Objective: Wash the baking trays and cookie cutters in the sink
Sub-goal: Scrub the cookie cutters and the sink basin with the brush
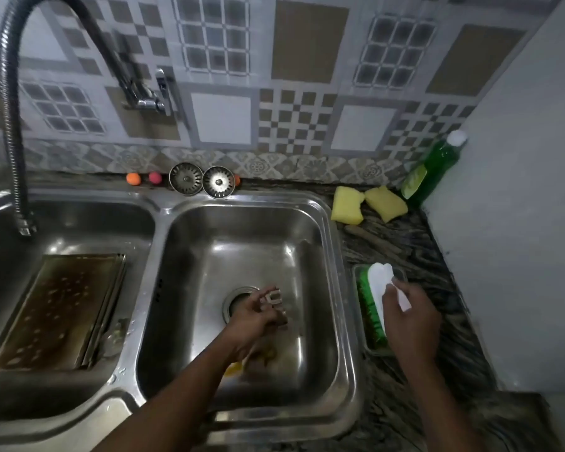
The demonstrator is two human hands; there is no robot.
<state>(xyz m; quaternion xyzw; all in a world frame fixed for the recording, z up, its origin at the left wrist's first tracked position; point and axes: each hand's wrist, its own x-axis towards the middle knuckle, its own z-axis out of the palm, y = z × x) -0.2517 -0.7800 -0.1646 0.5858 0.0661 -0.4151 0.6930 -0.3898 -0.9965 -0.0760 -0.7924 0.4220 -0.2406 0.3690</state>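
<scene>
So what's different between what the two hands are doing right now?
The left hand is down inside the right basin, while the right hand is over the counter beside the sink. The left hand holds a small metal cookie cutter; the right hand grips the white handle of a green-bristled brush. Both have their fingers curled round something.

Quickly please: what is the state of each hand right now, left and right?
Left hand: closed, pinching a small metal cookie cutter.
Right hand: closed, gripping the handle of the white scrub brush.
</scene>
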